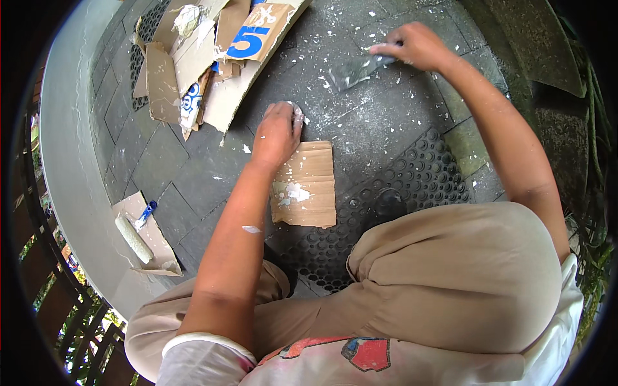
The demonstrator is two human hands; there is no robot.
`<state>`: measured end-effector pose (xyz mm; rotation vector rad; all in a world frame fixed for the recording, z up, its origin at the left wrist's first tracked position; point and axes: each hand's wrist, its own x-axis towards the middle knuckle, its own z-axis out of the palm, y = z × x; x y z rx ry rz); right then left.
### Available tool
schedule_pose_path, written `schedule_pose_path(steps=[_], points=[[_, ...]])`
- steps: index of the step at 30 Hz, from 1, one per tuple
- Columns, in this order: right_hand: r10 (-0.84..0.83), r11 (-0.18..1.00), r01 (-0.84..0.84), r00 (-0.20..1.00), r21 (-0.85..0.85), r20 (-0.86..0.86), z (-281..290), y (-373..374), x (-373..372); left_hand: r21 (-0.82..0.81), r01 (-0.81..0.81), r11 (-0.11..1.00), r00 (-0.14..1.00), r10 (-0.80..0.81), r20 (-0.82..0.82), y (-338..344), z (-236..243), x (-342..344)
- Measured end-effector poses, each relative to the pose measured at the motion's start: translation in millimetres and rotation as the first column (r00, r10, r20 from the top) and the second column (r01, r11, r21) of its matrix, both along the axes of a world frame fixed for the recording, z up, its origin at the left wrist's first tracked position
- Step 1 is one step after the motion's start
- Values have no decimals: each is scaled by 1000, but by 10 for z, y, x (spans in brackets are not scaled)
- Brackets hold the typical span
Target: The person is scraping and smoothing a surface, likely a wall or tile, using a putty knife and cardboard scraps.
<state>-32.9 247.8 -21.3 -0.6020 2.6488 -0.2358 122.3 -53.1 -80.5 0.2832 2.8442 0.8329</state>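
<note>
My right hand (pixel 421 48) is closed round the handle of a scraper (pixel 355 72). Its wide grey blade points left, over tiles scattered with white paint flakes. Further left, my left hand (pixel 278 132) rests on the floor with its fingers curled in. Something whitish shows at its fingertips, too covered to name. Just beneath that hand lies a flat piece of brown cardboard (pixel 312 212), spotted with white paint chips. More chips stick to my left forearm.
Torn cardboard (pixel 222 96) with blue print is heaped at the far left. A white paint roller (pixel 133 238) with a blue handle (pixel 147 212) lies on cardboard at left, beside a pale wall (pixel 71 161). A black rubber mat (pixel 418 170) lies before my knees. Plants fill the right edge.
</note>
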Motion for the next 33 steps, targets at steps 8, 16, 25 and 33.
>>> schedule_pose_path(steps=[8, 16, 25, 33], points=[[189, 981, -194, 963, -7, -191, -287, -255, -32, 48, 36, 998, 998, -39, 58, 120, 32, 58], [159, 984, -166, 983, -63, -95, -433, -302, 331, 73, -23, 997, 991, 13, 130, 98, -70, 26], [-210, 949, 196, 977, -245, -32, -296, 84, 933, -33, 104, 994, 990, -100, 102, 158, 20, 8], [-489, 803, 512, 859, -305, 154, -381, 321, 1406, -38, 42, 998, 999, -42, 5, 184, 77, 94]])
